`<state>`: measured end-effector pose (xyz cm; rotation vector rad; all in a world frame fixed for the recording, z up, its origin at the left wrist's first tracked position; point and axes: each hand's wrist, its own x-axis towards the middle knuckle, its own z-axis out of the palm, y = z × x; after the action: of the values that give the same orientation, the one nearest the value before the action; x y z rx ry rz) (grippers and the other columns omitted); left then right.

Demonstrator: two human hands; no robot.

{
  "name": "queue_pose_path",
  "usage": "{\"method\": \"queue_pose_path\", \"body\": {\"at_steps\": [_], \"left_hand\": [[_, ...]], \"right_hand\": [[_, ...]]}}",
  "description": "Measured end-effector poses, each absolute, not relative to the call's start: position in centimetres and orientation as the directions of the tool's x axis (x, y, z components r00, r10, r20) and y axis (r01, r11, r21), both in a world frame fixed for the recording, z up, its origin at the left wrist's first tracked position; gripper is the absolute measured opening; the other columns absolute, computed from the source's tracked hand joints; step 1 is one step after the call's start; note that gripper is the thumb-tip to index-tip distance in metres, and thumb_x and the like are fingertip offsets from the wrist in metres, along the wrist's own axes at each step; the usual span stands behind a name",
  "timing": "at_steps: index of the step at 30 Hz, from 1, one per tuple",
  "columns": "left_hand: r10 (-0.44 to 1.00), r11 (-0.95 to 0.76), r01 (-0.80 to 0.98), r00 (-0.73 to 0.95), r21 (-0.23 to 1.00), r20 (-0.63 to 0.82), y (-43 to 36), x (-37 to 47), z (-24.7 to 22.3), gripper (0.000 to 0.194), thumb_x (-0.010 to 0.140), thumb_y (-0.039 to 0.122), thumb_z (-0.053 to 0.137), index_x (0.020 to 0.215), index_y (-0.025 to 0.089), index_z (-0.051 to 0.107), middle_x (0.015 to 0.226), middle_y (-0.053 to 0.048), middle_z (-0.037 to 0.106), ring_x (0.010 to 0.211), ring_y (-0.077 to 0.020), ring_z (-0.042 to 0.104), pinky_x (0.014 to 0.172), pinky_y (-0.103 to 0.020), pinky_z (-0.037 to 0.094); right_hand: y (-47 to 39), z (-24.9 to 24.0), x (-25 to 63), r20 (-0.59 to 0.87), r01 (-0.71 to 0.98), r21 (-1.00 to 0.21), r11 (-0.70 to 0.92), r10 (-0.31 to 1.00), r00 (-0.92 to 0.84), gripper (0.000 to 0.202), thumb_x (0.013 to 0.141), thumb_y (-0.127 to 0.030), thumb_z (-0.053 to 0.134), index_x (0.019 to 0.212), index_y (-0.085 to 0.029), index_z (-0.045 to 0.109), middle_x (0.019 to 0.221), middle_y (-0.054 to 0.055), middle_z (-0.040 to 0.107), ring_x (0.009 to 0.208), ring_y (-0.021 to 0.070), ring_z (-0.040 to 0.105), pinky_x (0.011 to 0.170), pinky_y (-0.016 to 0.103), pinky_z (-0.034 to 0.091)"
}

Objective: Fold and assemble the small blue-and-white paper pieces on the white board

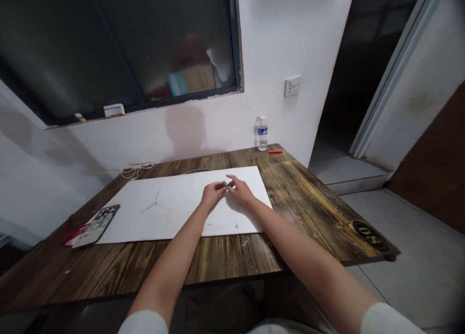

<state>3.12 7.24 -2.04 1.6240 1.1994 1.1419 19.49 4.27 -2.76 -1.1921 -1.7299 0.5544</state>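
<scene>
Over the right half of a white board (127,189), my two hands come together around a small dark-grey piece (224,183), too small to name. My left hand (212,193) pinches it between thumb and fingertips. Just to its right is my right hand (240,189), its index finger raised and apart from the thumb, whose tip is close to the piece. Thin dark lines (156,203) form a Y shape on the board's left half; whether drawn or loose strands, I cannot tell. Small dark specks (237,226) dot the board near its front edge.
The board lies on a dark wooden table (305,218). A patterned phone-like item (100,225) and something red (72,235) sit at its left end. Behind are a coiled white cable (136,169), a plastic bottle (262,134) and a red stick-shaped item (275,151).
</scene>
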Motion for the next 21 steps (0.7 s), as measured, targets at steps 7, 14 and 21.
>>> {"method": "queue_pose_path", "body": {"at_steps": [7,14,21], "left_hand": [[0.972,-0.189,0.051,0.152,0.981,0.179,7.4,3.1,-1.6,0.053,0.052,0.044,0.089,0.095,0.016,0.077,0.094,-0.01,0.077,0.089,-0.0248,0.069,0.09,-0.041,0.05],[0.979,-0.158,0.017,0.131,0.987,0.155,6.9,3.0,-1.0,0.058,0.046,0.047,0.091,0.093,0.016,0.077,0.095,-0.011,0.076,0.089,-0.025,0.067,0.086,-0.04,0.05],[0.979,-0.152,0.048,0.146,0.987,0.144,6.6,3.2,-1.1,0.043,0.046,0.036,0.091,0.08,0.017,0.073,0.076,-0.004,0.072,0.074,-0.0186,0.064,0.073,-0.032,0.049]], "right_hand": [[4.6,-2.5,19.6,0.486,0.436,-0.779,0.452,0.873,-0.036,0.024,0.083,-0.014,0.061,0.102,-0.025,0.072,0.096,0.001,0.075,0.088,0.0172,0.066,0.084,0.032,0.05],[4.2,-2.4,19.5,0.555,0.502,-0.678,0.537,0.822,-0.129,0.015,0.076,-0.021,0.075,0.089,-0.022,0.07,0.09,0.002,0.071,0.088,0.018,0.061,0.078,0.029,0.046],[4.2,-2.7,19.3,0.544,0.539,-0.672,0.508,0.832,-0.105,0.01,0.077,-0.027,0.073,0.079,-0.021,0.066,0.081,0.001,0.067,0.077,0.0162,0.057,0.069,0.027,0.041]]}}
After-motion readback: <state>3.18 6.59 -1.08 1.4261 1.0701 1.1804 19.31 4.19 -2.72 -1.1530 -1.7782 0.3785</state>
